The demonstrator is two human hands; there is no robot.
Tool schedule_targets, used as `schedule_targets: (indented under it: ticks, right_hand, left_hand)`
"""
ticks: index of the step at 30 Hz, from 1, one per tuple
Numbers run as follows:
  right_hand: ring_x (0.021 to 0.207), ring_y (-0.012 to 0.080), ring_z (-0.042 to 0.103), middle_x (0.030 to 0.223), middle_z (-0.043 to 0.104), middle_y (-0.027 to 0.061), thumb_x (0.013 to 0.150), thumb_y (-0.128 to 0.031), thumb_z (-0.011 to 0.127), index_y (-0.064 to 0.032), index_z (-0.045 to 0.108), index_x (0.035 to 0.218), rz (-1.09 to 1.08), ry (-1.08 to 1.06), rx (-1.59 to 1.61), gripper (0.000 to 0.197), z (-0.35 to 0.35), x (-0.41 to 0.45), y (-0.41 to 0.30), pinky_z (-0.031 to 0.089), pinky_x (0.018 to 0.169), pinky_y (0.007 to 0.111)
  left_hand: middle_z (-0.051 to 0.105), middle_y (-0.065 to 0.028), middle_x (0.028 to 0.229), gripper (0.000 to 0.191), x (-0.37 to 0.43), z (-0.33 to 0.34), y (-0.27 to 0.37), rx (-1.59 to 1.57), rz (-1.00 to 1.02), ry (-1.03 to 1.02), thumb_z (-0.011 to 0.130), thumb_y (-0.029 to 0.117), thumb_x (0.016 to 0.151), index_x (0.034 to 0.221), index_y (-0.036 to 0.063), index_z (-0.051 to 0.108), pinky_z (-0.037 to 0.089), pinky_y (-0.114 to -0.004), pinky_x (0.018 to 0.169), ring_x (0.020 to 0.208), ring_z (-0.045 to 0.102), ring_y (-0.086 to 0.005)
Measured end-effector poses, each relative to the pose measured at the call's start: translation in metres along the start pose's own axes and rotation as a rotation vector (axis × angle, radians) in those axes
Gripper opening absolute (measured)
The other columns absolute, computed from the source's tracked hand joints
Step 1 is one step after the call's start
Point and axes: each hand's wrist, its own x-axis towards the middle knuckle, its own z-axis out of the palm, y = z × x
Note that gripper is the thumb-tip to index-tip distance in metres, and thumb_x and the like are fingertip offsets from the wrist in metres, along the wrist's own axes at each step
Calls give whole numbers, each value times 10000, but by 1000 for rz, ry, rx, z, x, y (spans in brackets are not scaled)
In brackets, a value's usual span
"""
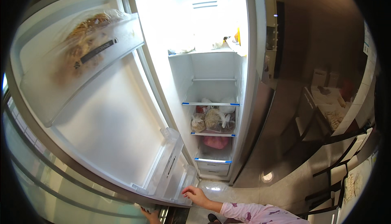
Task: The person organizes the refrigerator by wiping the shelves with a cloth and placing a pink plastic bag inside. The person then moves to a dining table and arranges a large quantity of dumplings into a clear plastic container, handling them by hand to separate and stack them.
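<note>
Before me an upright refrigerator stands with its left door [116,101] swung wide. My right hand [195,196], in a pink patterned sleeve, is by the lower clear door bin [187,179]; its fingers are loosely bent and nothing shows in them. Low at the bottom edge, my left hand [150,215] is partly cut off, close to the door's outer lower edge. Whether it grips anything is not visible. Bagged food [215,120] fills a middle shelf, and a pink bag [216,142] lies on the shelf below it. The upper door bin [122,37] holds a plastic bag of brownish food [88,37].
The closed right door [293,71] is dark and glossy, reflecting the room. Closed drawers [212,167] sit at the refrigerator's base. A frosted glass panel [70,193] runs along the left. Chairs [331,178] and a table [356,190] stand at the right.
</note>
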Motion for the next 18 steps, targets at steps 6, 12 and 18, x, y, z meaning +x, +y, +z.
schedule_targets:
  ticks: [6,12,18]
  right_hand:
    - [866,146,609,914,610,82,853,-112,505,-3,560,1014,-145,-220,-271,202,21,-13,-38,486,739,264]
    - [1031,253,555,1101,551,164,839,-203,561,-20,447,1192,-216,-316,-422,414,36,-22,-51,478,823,319]
    - [1246,368,355,1332,353,239,834,-359,593,10,269,1349,-379,-313,-554,712,44,-42,-53,273,1054,396]
  left_hand:
    - [261,-112,1409,983,-23,64,95,-111,51,-270,593,-88,537,1410,95,180,313,-373,1024,1294,277,-278]
    - [414,-94,1205,603,-9,71,104,-165,80,-238,480,-107,682,1246,34,318,389,-340,935,1127,429,-214]
    - [464,-117,1083,470,-5,60,58,-165,191,-144,485,-122,679,1113,12,367,407,-323,891,1009,494,-215]
